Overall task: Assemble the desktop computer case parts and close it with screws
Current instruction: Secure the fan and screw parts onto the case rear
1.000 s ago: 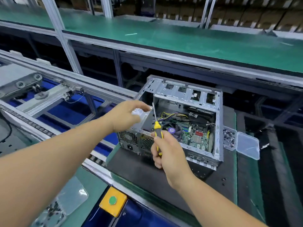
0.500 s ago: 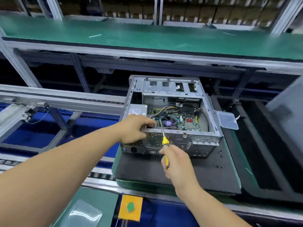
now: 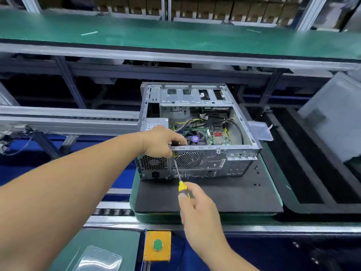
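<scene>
An open grey desktop computer case [image 3: 230, 159] lies on a black mat [image 3: 224, 194], its rear panel facing me and its motherboard [image 3: 211, 136] exposed. My left hand [image 3: 162, 141] grips the case's near top edge above the power supply [image 3: 154, 165]. My right hand [image 3: 197, 208] holds a yellow-and-black screwdriver [image 3: 180, 179]. Its shaft points up and left, with the tip at the rear panel just under my left hand, next to the fan grille [image 3: 189, 160].
A clear plastic lid [image 3: 260, 131] lies at the case's right side. A grey panel [image 3: 336, 116] leans at the far right. A yellow box with a green button [image 3: 157, 245] sits on the front rail. The conveyor rail [image 3: 68, 122] runs off to the left.
The view swung so the rear panel faces me. My right hand drew back and lowered the screwdriver tip from the case's top edge to the rear panel. My left hand stayed on the edge.
</scene>
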